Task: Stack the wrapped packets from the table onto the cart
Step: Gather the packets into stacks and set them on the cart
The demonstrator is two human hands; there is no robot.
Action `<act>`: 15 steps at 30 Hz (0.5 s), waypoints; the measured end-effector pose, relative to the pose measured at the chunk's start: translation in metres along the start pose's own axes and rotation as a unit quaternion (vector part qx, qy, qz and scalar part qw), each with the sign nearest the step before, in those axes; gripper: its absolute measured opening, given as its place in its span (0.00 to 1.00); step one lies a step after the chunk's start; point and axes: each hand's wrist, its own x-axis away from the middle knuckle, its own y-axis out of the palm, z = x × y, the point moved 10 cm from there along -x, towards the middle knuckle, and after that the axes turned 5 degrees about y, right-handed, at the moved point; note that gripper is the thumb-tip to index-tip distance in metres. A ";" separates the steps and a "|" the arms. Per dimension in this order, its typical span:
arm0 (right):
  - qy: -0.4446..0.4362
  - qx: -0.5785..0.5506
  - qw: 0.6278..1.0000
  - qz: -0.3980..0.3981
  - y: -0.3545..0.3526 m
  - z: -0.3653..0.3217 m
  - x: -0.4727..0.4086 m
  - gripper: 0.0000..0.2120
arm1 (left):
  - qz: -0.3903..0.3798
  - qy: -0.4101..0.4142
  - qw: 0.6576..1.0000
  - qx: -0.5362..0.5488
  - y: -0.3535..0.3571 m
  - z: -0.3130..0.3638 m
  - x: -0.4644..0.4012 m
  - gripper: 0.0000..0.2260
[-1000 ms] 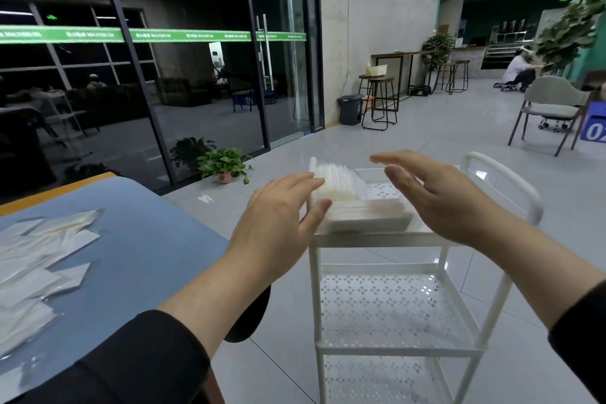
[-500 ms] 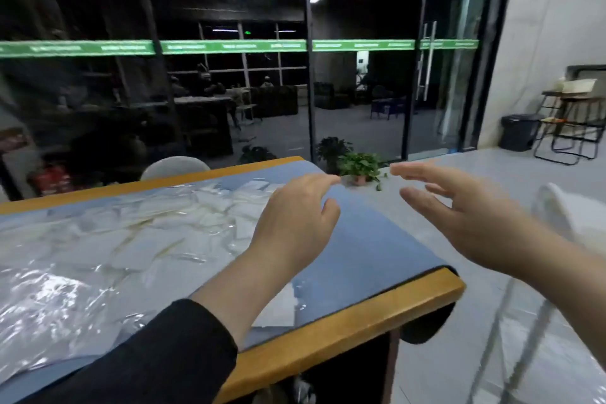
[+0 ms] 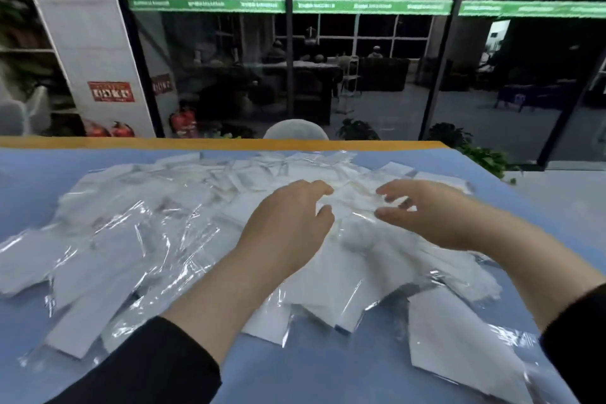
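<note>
A wide heap of white packets in clear wrap (image 3: 183,233) covers the blue table (image 3: 328,371). My left hand (image 3: 288,223) hovers over the middle of the heap, fingers loosely curved, holding nothing. My right hand (image 3: 426,210) is just to its right, above the packets, fingers spread and bent, also holding nothing. Both hands face each other across a small gap over the pile. The cart is out of view.
The table has a wooden far edge (image 3: 131,143). A grey chair back (image 3: 295,129) rises behind it. Glass walls, potted plants (image 3: 478,154) and red extinguishers (image 3: 183,121) stand beyond. More packets (image 3: 459,348) lie near the table's right front.
The view has swung left from the cart to the table. Both hands left the stacked packets on the cart and now hover low over the packet heap.
</note>
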 end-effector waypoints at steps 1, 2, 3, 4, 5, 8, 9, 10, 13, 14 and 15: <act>0.013 0.015 1.000 -0.008 0.003 0.009 0.001 0.27 | -0.013 0.017 1.000 0.006 0.009 0.009 -0.004 0.17; 0.028 0.028 0.999 -0.013 0.005 0.020 0.003 0.28 | -0.029 0.036 0.999 0.008 0.019 0.021 -0.009 0.17; 0.043 0.036 0.998 -0.012 0.005 0.031 0.007 0.29 | -0.046 0.053 0.998 0.006 0.030 0.032 -0.014 0.17; 0.061 0.040 0.997 -0.010 0.004 0.041 0.012 0.31 | -0.063 0.066 0.996 0.001 0.041 0.041 -0.018 0.18; 0.079 0.045 0.996 -0.009 0.003 0.050 0.015 0.33 | -0.079 0.075 0.994 -0.005 0.050 0.048 -0.022 0.18; 0.112 0.047 0.993 -0.004 0.001 0.069 0.017 0.40 | -0.109 0.080 0.990 -0.032 0.072 0.049 -0.034 0.19; 0.111 0.030 0.993 0.012 -0.001 0.071 0.014 0.42 | -0.106 0.074 0.991 -0.039 0.075 0.045 -0.036 0.20; 0.107 0.006 0.993 0.040 -0.007 0.073 0.009 0.42 | -0.095 0.068 0.992 -0.043 0.075 0.041 -0.040 0.20; 0.105 -0.023 0.990 0.089 -0.019 0.080 -0.012 0.41 | -0.054 0.060 0.996 -0.046 0.072 0.031 -0.046 0.20; 0.113 -0.013 0.991 0.071 -0.018 0.083 -0.021 0.43 | -0.043 0.056 0.997 -0.040 0.070 0.029 -0.045 0.20; 0.121 -0.001 0.992 0.047 -0.015 0.087 -0.030 0.46 | -0.032 0.054 0.997 -0.036 0.069 0.027 -0.045 0.20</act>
